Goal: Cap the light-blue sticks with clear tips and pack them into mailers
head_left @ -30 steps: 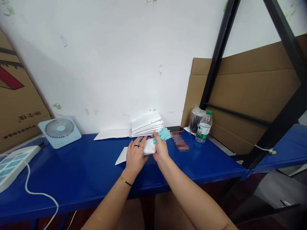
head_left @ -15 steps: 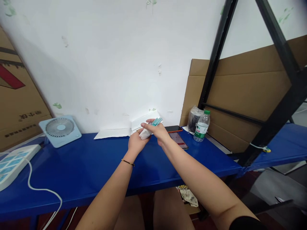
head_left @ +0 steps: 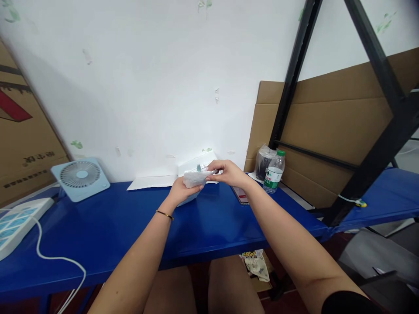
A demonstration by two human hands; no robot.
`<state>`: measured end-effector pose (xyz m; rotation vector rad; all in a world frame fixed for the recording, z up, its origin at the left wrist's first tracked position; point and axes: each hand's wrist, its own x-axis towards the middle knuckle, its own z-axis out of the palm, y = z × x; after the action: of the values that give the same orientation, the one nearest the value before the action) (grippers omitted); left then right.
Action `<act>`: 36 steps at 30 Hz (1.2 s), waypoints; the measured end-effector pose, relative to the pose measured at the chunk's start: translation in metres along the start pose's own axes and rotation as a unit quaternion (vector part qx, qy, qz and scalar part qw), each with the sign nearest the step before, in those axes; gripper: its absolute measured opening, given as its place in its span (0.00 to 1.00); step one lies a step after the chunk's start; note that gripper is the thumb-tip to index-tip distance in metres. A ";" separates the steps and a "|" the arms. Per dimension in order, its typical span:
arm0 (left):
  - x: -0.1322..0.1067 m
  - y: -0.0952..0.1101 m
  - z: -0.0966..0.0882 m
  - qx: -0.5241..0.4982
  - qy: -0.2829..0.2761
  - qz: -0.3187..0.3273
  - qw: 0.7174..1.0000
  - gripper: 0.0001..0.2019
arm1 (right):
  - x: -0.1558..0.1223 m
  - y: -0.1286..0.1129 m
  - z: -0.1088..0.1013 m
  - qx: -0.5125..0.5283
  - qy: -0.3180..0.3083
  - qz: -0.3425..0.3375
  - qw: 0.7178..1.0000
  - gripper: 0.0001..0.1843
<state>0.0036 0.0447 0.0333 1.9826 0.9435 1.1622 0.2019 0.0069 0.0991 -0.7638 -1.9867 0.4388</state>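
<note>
My left hand (head_left: 183,191) is closed around a thin, crumpled white wrap (head_left: 194,179), soft like tissue or plastic, held above the blue table. A small teal tip (head_left: 198,167) pokes up from the wrap's top. At its right side, the fingertips of my right hand (head_left: 231,173) are pinched together on something small and greyish that I cannot make out. Behind the hands, a white folded sheet (head_left: 153,182) lies against the wall. A phone (head_left: 240,195) rests beside my right wrist, partly covered by it.
The blue table (head_left: 131,226) carries a light-blue fan (head_left: 81,176) and a white power strip (head_left: 22,222) with its cable on the left. To the right stand a water bottle (head_left: 274,172) and a bagged dark object (head_left: 262,163), near a black metal frame (head_left: 296,69) and cardboard (head_left: 337,126).
My right hand has moved from holding the teal sticks over my left hand to the wrap's right side. The wrap is more spread out, and only a teal tip now shows.
</note>
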 end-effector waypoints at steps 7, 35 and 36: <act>0.004 0.005 -0.005 -0.122 -0.022 -0.003 0.992 0.30 | 0.009 -0.009 0.001 -0.071 0.109 -0.063 0.989 0.09; -0.148 -0.036 0.024 0.204 -0.102 0.030 0.973 0.13 | -0.169 0.018 0.080 -0.172 -0.105 0.034 0.979 0.07; -0.151 -0.034 0.025 0.211 -0.106 0.028 0.971 0.16 | -0.174 0.019 0.083 -0.155 -0.100 0.053 0.981 0.06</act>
<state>-0.0355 -0.0667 -0.0697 2.4276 1.0941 0.8013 0.2015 -0.0953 -0.0650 -1.0585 -2.2410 0.2787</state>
